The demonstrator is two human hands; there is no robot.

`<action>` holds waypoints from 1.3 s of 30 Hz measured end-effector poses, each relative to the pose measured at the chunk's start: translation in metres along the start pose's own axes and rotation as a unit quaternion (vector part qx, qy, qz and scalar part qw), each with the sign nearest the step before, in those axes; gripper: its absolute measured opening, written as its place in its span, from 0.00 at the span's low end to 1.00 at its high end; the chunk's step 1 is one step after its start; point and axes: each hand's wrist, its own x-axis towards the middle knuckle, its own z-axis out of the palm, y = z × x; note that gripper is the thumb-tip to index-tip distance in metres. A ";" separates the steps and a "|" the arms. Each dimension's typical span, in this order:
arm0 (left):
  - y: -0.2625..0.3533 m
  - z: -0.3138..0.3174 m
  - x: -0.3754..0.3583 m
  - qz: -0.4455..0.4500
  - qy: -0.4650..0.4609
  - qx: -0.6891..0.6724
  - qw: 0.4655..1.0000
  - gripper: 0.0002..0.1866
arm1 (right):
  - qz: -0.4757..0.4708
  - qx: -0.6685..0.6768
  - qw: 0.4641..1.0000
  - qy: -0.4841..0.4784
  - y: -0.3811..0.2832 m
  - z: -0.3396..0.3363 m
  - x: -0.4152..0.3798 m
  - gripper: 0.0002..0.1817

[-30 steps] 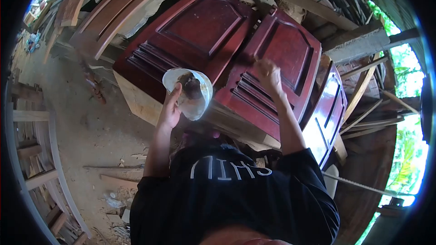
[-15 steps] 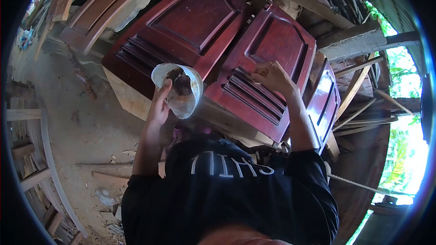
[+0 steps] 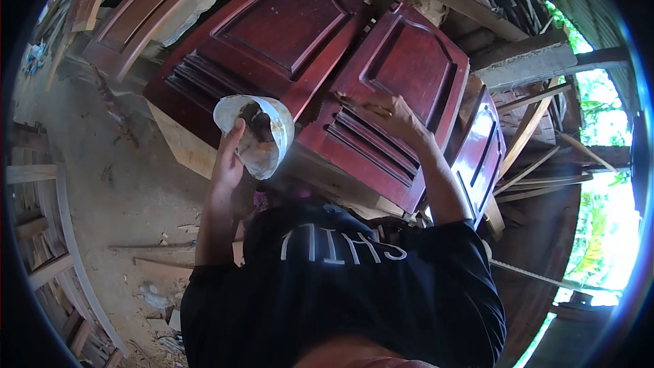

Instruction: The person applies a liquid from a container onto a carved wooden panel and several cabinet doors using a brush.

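Observation:
My left hand (image 3: 230,160) is closed on the wall of a cut-off whitish plastic container (image 3: 276,153), tilted so its mouth faces me. Dark brown stuff (image 3: 257,121) lies inside it. My right hand (image 3: 394,114) is over the lower part of the right-hand reddish-brown panel door (image 3: 409,61), right above its ridged moulding strips (image 3: 375,143). Its fingers are drawn together, and I cannot tell what thin thing, if any, is pinched in them. The container overlaps the lower edge of the left-hand panel door (image 3: 279,24).
A glossy third panel (image 3: 480,143) leans at the right, beside loose wood strips (image 3: 538,170). Lumber and a brown wooden frame (image 3: 146,17) lie at the upper left. A slatted wooden frame (image 3: 51,269) stands at the far left on the dusty floor (image 3: 157,197).
My right hand has moved left across the right-hand door, above the moulding strips. My left hand still holds the container, shifted slightly left as the whole view shifts.

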 end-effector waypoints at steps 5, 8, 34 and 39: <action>-0.001 -0.004 -0.001 0.007 0.017 0.025 1.000 0.29 | 0.130 0.022 0.991 -0.013 0.067 -0.032 -0.096 0.14; 0.002 0.002 -0.004 0.009 0.022 0.040 0.999 0.29 | 0.271 -0.039 0.952 -0.137 0.082 -0.089 -0.144 0.11; 0.016 0.044 -0.002 0.062 0.056 0.162 0.983 0.33 | 0.190 0.120 0.955 0.196 0.249 -0.042 -0.072 0.12; 0.002 0.032 0.007 0.046 0.090 0.183 0.978 0.34 | 0.066 -0.157 0.955 0.242 0.228 -0.008 -0.042 0.11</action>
